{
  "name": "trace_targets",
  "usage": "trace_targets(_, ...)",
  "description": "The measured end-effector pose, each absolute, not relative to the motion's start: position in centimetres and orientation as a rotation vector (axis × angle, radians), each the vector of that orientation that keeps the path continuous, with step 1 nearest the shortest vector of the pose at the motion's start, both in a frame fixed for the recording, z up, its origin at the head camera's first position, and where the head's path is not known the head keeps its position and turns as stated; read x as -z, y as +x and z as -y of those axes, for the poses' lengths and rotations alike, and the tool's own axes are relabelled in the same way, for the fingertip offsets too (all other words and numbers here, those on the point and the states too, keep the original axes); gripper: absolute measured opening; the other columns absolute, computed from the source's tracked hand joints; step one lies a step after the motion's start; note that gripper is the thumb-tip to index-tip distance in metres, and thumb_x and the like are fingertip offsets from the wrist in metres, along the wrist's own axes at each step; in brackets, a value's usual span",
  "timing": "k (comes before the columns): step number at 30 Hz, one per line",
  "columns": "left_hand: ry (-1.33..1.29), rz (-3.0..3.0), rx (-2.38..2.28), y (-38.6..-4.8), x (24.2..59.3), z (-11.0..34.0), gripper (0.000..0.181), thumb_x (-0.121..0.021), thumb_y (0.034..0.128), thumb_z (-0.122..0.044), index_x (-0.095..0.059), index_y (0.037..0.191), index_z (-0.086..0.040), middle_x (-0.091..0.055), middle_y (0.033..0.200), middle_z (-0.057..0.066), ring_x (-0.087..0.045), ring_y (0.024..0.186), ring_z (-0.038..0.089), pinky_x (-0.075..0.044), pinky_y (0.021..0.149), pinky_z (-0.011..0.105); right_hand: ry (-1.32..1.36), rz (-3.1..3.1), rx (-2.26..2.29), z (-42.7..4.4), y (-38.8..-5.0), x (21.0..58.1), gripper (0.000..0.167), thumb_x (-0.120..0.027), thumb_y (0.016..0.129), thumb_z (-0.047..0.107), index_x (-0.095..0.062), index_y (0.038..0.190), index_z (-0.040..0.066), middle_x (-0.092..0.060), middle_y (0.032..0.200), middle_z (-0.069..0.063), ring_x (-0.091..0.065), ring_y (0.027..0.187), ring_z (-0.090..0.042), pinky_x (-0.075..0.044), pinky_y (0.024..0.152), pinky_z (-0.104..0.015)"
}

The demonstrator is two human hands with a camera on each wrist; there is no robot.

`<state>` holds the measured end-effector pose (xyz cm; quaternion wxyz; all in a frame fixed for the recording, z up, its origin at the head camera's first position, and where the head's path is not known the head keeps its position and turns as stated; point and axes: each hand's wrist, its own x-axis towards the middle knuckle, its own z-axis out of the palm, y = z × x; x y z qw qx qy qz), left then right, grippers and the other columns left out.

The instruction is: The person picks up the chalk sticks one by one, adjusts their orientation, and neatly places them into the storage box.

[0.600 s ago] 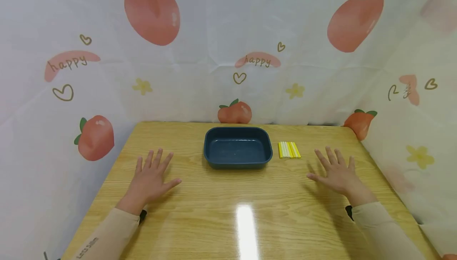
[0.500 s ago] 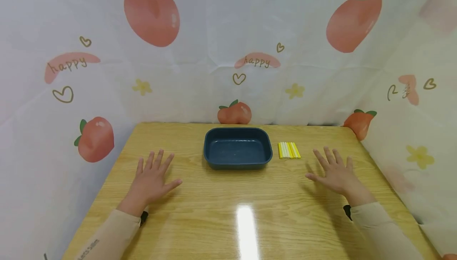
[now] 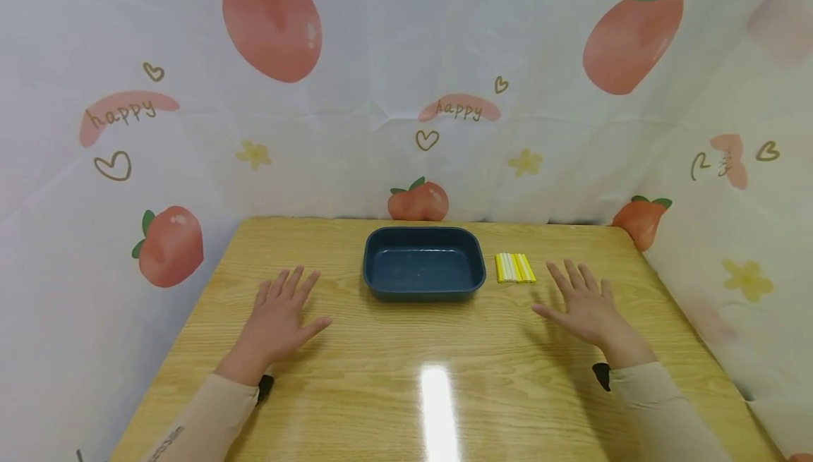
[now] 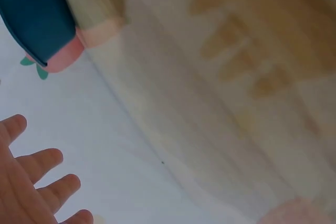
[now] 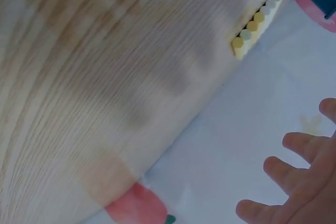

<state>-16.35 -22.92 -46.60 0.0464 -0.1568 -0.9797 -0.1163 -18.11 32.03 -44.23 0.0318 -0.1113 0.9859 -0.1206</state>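
A dark blue rectangular basin (image 3: 424, 295) stands near the table's back edge; its inside shows bare. To its right lies a flat row of several yellow and white chalk sticks (image 3: 516, 269), side by side. Their round ends show in the right wrist view, where the chalk row (image 5: 256, 23) sits at upper right. My left hand (image 3: 276, 324) hovers left of the basin, palm down, fingers spread, holding nothing. My right hand (image 3: 587, 314) hovers nearer the chalk, front right of it and apart from it, its fingers also spread and holding nothing.
The wooden table (image 3: 381, 405) reflects a bright strip of light toward its front. A white cloth (image 3: 330, 159) printed with fruit hangs behind the table and along both sides.
Both hands have moved slightly inward, the left one to the right and the right one to the left, closer to the chalk. The basin and chalk stay in place.
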Motion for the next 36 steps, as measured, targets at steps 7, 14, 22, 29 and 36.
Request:
trace_targets(7, -0.499, 2.976, 0.394, -16.9, 46.3, 21.9, 0.089, -0.053, 0.0942, -0.067, -0.025, 0.16, -0.013, -0.026, 0.16, 0.024, -0.018, 0.147, 0.047, -0.011, 0.117, 0.065, -0.39, -3.059, 0.451, -30.5, -18.5, 44.0, 0.094, -0.057, 0.094, 0.062, -0.018, 0.16, 0.007, -0.012, 0.161, -0.032, -0.008, 0.145, -0.056, -0.005, 0.106, -0.08)
trace_targets(14, -0.52, 2.956, 0.447, -17.4, 46.0, 20.9, 0.087, -0.053, 0.0958, -0.064, -0.026, 0.159, -0.011, -0.031, 0.158, 0.024, -0.025, 0.145, 0.047, -0.017, 0.117, 0.063, -0.434, -3.077, 0.483, -29.2, -19.0, 43.9, 0.092, -0.057, 0.096, 0.06, -0.019, 0.16, 0.007, -0.014, 0.161, -0.032, -0.012, 0.144, -0.056, -0.01, 0.107, -0.078)
trace_targets(22, -0.551, 2.919, 0.569, -18.0, 45.4, 19.7, 0.082, -0.055, 0.0976, -0.058, -0.031, 0.157, -0.007, -0.035, 0.156, 0.023, -0.032, 0.142, 0.044, -0.023, 0.116, 0.061, -0.487, -3.079, 0.538, -27.4, -19.6, 43.6, 0.086, -0.059, 0.098, 0.053, -0.023, 0.158, 0.002, -0.017, 0.159, -0.033, -0.016, 0.142, -0.057, -0.017, 0.108, -0.075)
trace_targets(29, -0.552, 2.894, 0.649, -18.4, 45.2, 18.8, 0.078, -0.057, 0.0985, -0.053, -0.035, 0.155, -0.004, -0.037, 0.155, 0.023, -0.035, 0.141, 0.043, -0.028, 0.114, 0.06, -0.536, -3.062, 0.619, -25.2, -20.4, 43.7, 0.087, -0.058, 0.097, 0.054, -0.023, 0.159, 0.005, -0.019, 0.159, -0.031, -0.016, 0.143, -0.056, -0.018, 0.11, -0.073)
trace_targets(36, -0.537, 2.88, 0.721, -18.9, 45.0, 17.7, 0.072, -0.061, 0.0986, -0.047, -0.04, 0.151, -0.002, -0.038, 0.154, 0.023, -0.037, 0.141, 0.042, -0.032, 0.113, 0.06, -0.525, -3.032, 0.658, -24.0, -20.9, 44.3, 0.087, -0.062, 0.096, 0.051, -0.022, 0.16, 0.006, -0.017, 0.162, -0.027, -0.015, 0.145, -0.054, -0.017, 0.112, -0.073)
